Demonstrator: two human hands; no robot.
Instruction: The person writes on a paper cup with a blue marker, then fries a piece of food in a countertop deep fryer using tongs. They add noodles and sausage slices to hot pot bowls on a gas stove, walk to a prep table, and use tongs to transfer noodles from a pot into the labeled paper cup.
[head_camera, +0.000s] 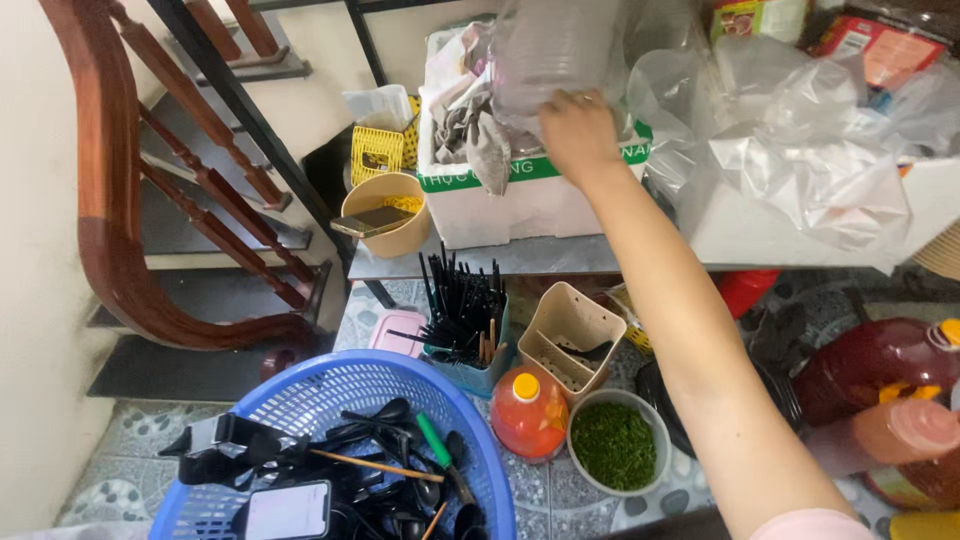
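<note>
Right hand (578, 132) extended to clear plastic container (560, 55), fingers closed on its lower edge; container blurred, long axis roughly upright, above white foam box (520, 205) holding grey cloths (470, 125). Left hand out of view. Blue basket (330, 385): black spoons. Small bowl (614, 443): chopped greens. Teal cup (478, 375): black chopsticks.

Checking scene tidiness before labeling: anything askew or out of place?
Yes. A phone lies tilted across the rim of a tan cup on the shelf edge, and another phone sits among black utensils in the blue basket. Nothing looks spilled. The right hand grips a clear plastic bag.
</note>
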